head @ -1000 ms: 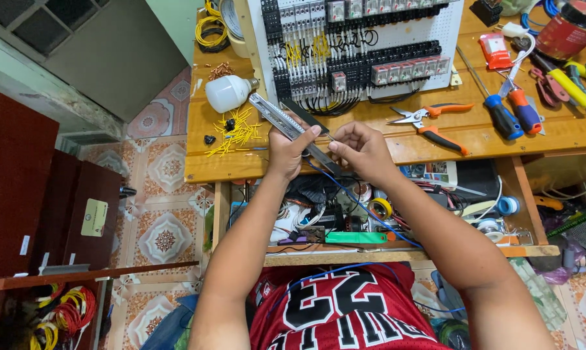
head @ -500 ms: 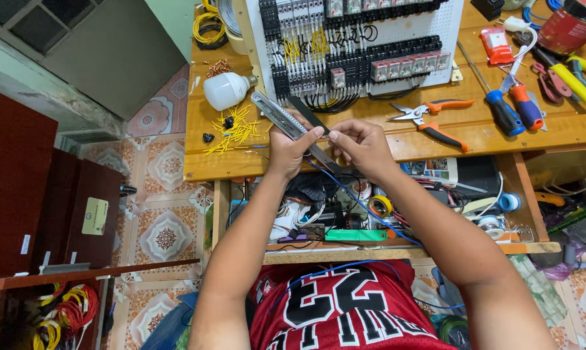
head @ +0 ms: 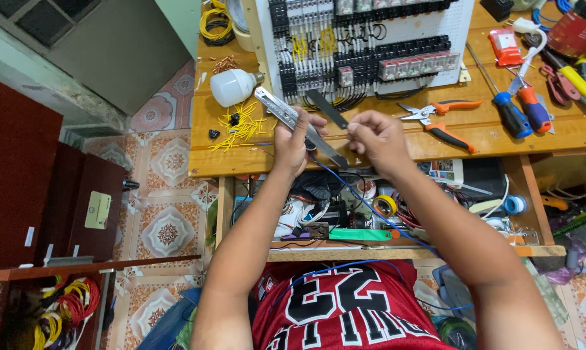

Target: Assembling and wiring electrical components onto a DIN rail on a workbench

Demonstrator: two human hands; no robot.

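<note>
I am seeing a thin blue wire (head: 364, 204) rising from the lap to my right hand (head: 377, 137), which is pinching it. My left hand (head: 295, 142) is gripping a long metal stripper (head: 293, 123) over the wooden bench (head: 565, 133).

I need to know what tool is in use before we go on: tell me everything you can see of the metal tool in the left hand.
The metal tool is long, flat and silvery grey, apparently a wire stripper. Its body runs slantwise from near the white bulb down toward the person, over the wooden bench. The left hand wraps its lower part; a darker handle splays out to the right. The right hand is at its near end, where a blue wire leads away. The working end is hidden.
</note>
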